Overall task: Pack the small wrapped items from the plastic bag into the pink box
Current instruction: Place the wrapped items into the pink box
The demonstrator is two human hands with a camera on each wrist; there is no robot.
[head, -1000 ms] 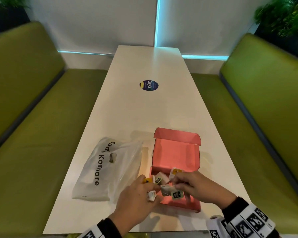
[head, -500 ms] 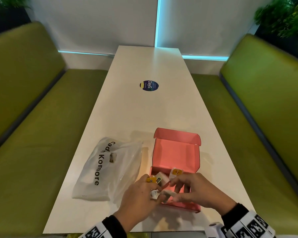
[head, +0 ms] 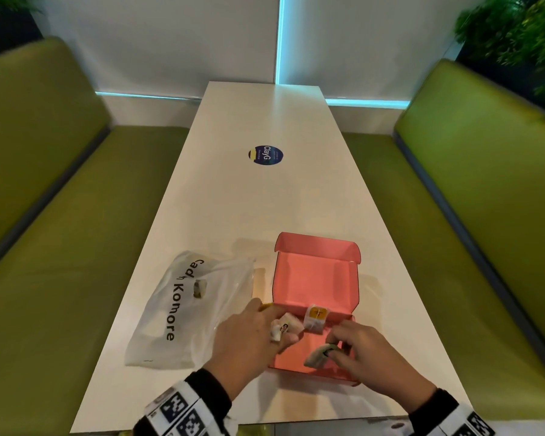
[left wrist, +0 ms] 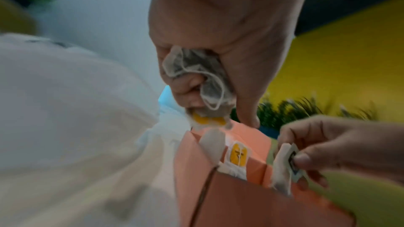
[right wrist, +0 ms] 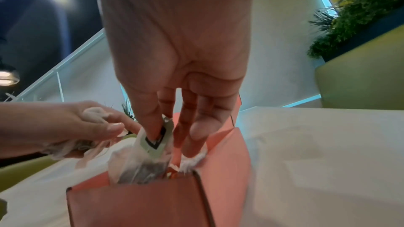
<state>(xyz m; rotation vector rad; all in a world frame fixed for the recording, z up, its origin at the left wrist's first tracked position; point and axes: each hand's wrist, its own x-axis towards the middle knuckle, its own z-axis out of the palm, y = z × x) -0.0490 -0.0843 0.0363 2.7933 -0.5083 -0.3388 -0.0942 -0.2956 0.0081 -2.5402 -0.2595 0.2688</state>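
Now the right hand (head: 368,354) pinches a green-labelled wrapped item (head: 320,356) over the near part of the open pink box (head: 315,275), at 6 o'clock on the white surface (head: 265,199). Left hand (head: 249,338), at the box's 9 o'clock edge, clutches a bunch of wrapped items (left wrist: 196,72). Plastic bag (head: 183,309) lies at the box's 9 o'clock.
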